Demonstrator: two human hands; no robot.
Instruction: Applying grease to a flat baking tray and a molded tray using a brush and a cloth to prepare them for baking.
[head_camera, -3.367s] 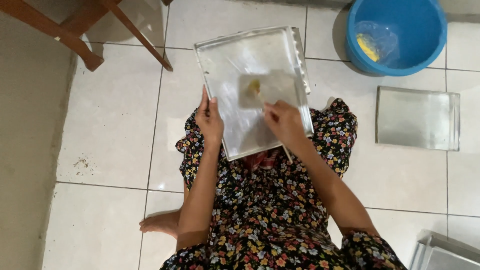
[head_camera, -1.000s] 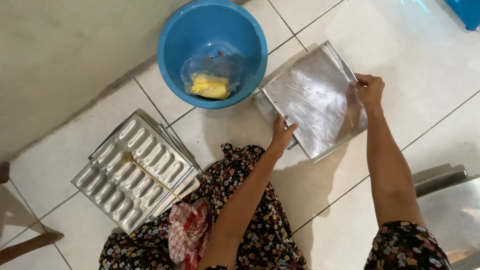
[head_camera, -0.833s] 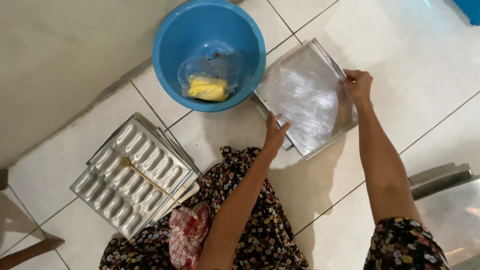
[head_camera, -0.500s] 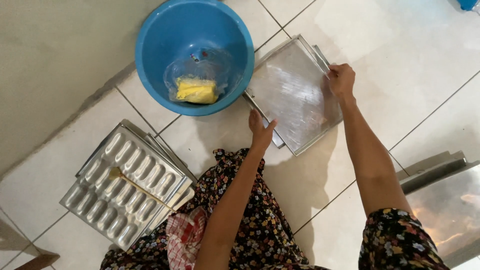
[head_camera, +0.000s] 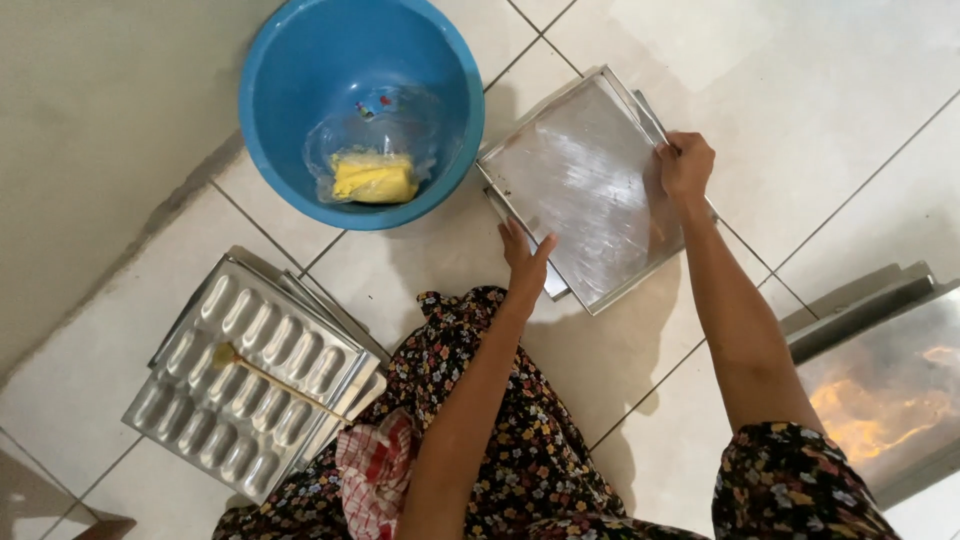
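Observation:
A flat square metal baking tray lies on the white tiled floor, on top of another tray whose edge shows beneath it. My left hand rests on the tray's near left edge with fingers spread. At the tray's right edge, my right hand is closed around the rim. Left of the tray stands a blue plastic bowl holding a yellow block in a clear plastic bag.
A stack of metal moulds with oblong cavities lies at the lower left, a thin brush across it. A red checked cloth sits on my floral-clothed lap. Another shiny metal tray is at the right edge.
Between 3.4 s and 1.0 s ago the view swung to this bowl and the moulds; the tray sat over my lap before. Both hands have stayed on the tray.

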